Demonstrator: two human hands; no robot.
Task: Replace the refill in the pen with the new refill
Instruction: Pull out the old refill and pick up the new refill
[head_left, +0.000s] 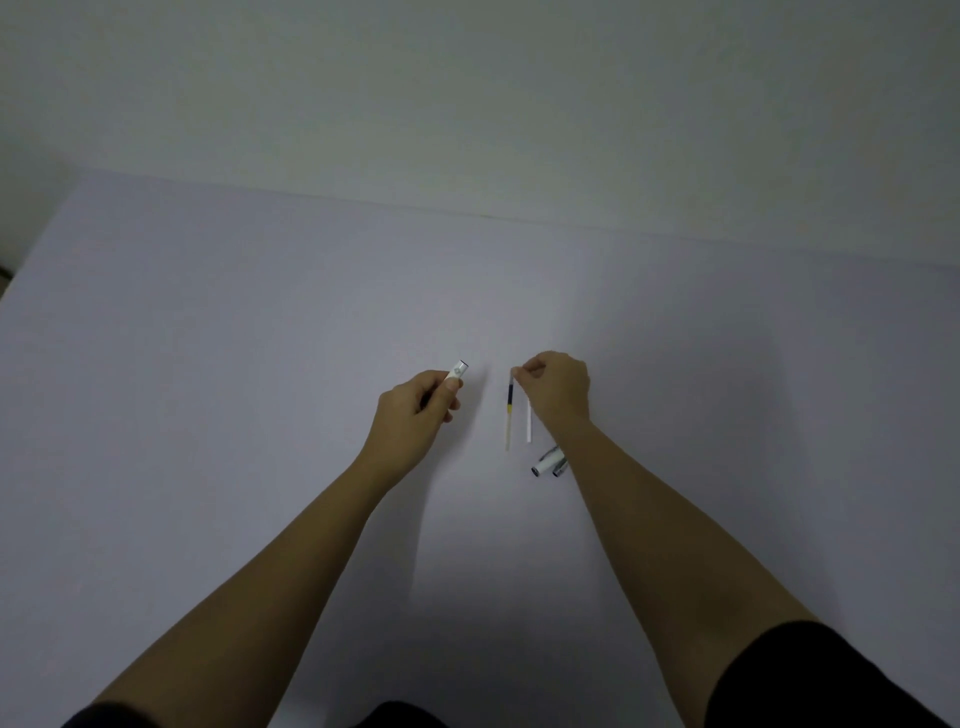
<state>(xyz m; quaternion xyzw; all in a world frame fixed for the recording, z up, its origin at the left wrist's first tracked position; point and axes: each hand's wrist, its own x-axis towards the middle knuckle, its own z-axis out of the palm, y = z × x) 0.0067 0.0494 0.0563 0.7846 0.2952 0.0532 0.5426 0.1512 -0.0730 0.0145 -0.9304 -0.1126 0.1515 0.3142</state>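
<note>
My left hand is closed around a white pen barrel, whose open end sticks out past my thumb toward the upper right. My right hand pinches the top of a thin refill that has a dark and yellow section and a pale lower end. A second, plain white refill lies just to its right, partly hidden under my right hand. Whether my fingers touch that one too I cannot tell. Two small pen parts lie on the table beside my right wrist.
Everything rests on a plain pale table that meets a light wall at the back. Dark clothing shows at the bottom edge of the view.
</note>
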